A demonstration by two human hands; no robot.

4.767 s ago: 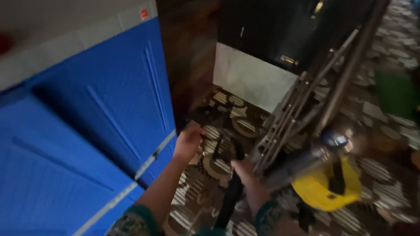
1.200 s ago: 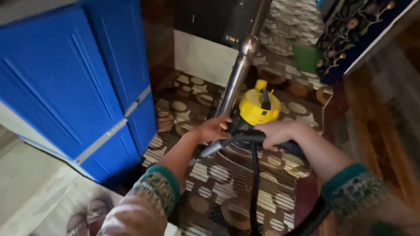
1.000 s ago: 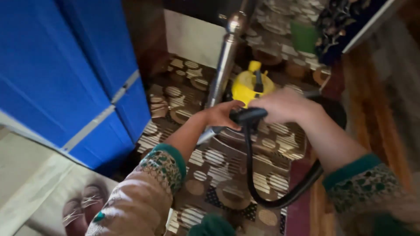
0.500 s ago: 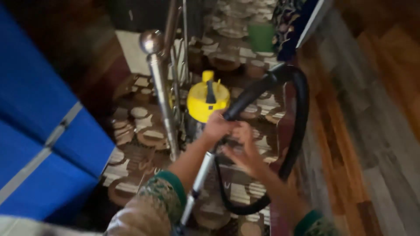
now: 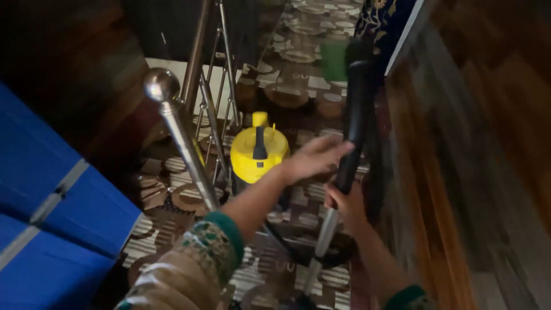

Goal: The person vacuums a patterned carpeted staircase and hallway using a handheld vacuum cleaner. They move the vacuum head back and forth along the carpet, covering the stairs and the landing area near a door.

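Observation:
A yellow canister vacuum cleaner (image 5: 259,150) stands on the patterned floor below me. Its black hose (image 5: 357,109) rises upright to the right of it and joins a metal wand (image 5: 325,236) that points down. My right hand (image 5: 346,205) is closed around the hose where it meets the wand. My left hand (image 5: 314,159) reaches across from the left in a patterned sleeve, with its fingers stretched out against the hose just above the right hand. The lower end of the wand is blurred.
A shiny metal railing post with a ball top (image 5: 162,86) rises at left centre, with thin rails (image 5: 221,86) behind it. Blue cabinet doors (image 5: 51,218) fill the left. A wooden surface (image 5: 476,149) runs down the right. A green object (image 5: 333,58) sits further off.
The view has swung right and down. The hose loop has been lifted upright, my right hand now grips lower on it, and my left hand has stretched out towards it.

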